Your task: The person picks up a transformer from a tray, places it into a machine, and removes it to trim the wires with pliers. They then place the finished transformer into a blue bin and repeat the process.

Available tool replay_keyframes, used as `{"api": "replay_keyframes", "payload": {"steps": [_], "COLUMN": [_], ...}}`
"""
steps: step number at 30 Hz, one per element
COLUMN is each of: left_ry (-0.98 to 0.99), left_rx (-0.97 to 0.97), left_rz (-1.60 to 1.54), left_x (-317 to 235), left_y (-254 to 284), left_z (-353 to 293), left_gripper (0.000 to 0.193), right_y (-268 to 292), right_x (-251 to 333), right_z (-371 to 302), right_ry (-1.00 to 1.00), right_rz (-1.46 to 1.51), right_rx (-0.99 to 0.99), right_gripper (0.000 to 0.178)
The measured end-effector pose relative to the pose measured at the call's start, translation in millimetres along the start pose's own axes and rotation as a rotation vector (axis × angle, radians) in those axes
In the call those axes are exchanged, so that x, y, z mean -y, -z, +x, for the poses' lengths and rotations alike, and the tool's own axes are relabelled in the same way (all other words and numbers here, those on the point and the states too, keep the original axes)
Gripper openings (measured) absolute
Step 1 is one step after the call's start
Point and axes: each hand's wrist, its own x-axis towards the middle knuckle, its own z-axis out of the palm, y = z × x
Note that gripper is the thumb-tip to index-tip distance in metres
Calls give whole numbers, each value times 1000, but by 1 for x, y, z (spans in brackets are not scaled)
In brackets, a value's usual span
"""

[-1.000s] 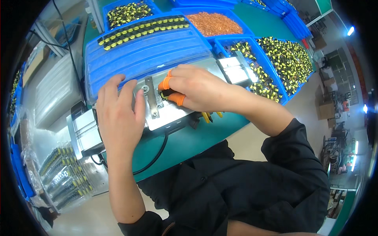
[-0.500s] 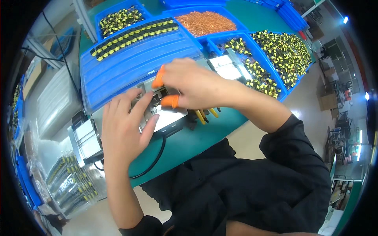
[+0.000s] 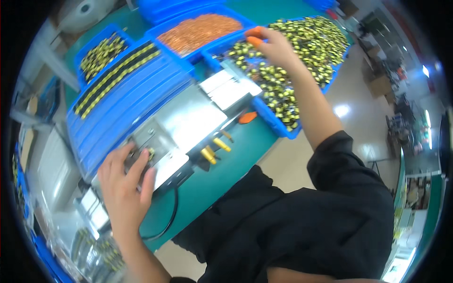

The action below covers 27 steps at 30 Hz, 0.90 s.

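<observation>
My left hand [image 3: 123,186] rests at the left part of a metal fixture [image 3: 191,118], fingers curved and apart. Beside its index fingertip sits a small yellow-and-dark part [image 3: 150,153]; whether the fingers touch it is unclear. My right hand [image 3: 278,49] hovers over a blue bin [image 3: 270,113] full of small yellow-and-black parts [image 3: 276,78]. Orange finger covers [image 3: 255,37] sit on its thumb and index finger, whose tips are slightly apart with nothing visible between them.
Yellow-handled tools [image 3: 214,150] and an orange object [image 3: 247,117] lie by the fixture's front edge. Behind stand a bin of copper-coloured pieces [image 3: 200,33] and a blue ribbed tray [image 3: 127,106] with rows of parts. A black cable [image 3: 175,207] hangs in front.
My right hand has left the fixture and moved right and away, over the bin of yellow-and-black parts. My left hand stays at the fixture. The whole view has tilted and shifted.
</observation>
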Motion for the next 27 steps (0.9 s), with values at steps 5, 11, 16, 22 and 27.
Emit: {"api": "replay_keyframes", "payload": {"steps": [5,11,16,22,27], "left_ry": [70,259,227,551,598], "left_rx": [20,-11,-245,-269,-105], "left_rz": [-48,-27,-170,-22,44], "left_x": [1,-10,-5,101,199], "left_y": [1,-19,-3,33,27], "left_z": [-3,11,19,39,45], "left_gripper": [28,22,18,30,37], "right_y": [0,-27,-22,-36,-47], "right_x": [-68,-80,-96,-103,-85], "right_z": [11,4,2,6,10], "right_ry": [-61,-379,-369,-191,-223], "right_rz": [-333,-678,-638,-174,83], "right_rx": [39,363,333,69,39], "right_gripper": [25,30,36,31,32]}}
